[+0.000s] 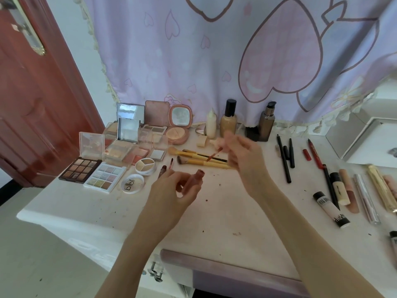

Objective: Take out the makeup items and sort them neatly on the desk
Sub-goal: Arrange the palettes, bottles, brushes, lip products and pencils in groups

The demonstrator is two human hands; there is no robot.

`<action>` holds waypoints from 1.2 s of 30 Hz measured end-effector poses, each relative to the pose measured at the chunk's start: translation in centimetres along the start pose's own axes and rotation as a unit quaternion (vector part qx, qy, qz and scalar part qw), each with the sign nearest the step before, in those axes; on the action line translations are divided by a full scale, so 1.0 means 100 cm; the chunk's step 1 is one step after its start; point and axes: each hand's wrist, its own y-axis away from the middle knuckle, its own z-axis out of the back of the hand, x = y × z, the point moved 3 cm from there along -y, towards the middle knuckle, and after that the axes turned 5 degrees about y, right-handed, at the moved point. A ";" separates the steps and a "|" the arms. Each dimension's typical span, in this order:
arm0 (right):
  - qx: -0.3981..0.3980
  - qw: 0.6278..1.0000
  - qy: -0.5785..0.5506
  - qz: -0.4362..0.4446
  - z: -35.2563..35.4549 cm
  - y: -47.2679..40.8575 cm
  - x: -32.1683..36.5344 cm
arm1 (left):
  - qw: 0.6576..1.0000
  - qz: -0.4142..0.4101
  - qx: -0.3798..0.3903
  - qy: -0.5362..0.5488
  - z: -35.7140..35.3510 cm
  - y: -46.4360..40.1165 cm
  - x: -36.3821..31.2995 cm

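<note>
My left hand (171, 190) grips an uncapped reddish lip gloss tube (194, 178) above the white desk (225, 207). Higher and to the right, my right hand (242, 153) pinches the tube's pale cap with its applicator wand (214, 153), whose tip points down toward the brushes. Open eyeshadow palettes (80, 169) (105, 176) and compacts lie at the left. Yellow-handled brushes (199, 159) lie in the middle. Two more lip glosses (166, 168) sit beside the round pots.
Foundation bottles (228, 118) (266, 123) stand at the back under a pink heart curtain (214, 50). Black pencils (284, 158), a red pen and several tubes (330, 208) lie at the right. A white box (369, 138) sits far right. A red door (32, 104) stands left.
</note>
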 end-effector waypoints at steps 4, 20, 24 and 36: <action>-0.027 0.999 -0.047 0.003 0.019 -0.008 0.003 | 0.998 0.039 -0.044 0.036 0.009 0.007 0.015; 0.022 0.983 -0.072 -0.170 -0.017 0.009 -0.054 | 0.992 0.096 0.004 -0.079 0.015 -0.041 0.034; 0.036 0.991 0.000 -0.130 -0.026 0.003 -0.056 | 0.995 0.067 -0.010 -0.067 0.015 -0.045 0.029; 0.043 0.934 0.349 0.057 -0.040 -0.001 -0.065 | 0.997 0.066 -0.032 -0.039 0.010 -0.050 0.032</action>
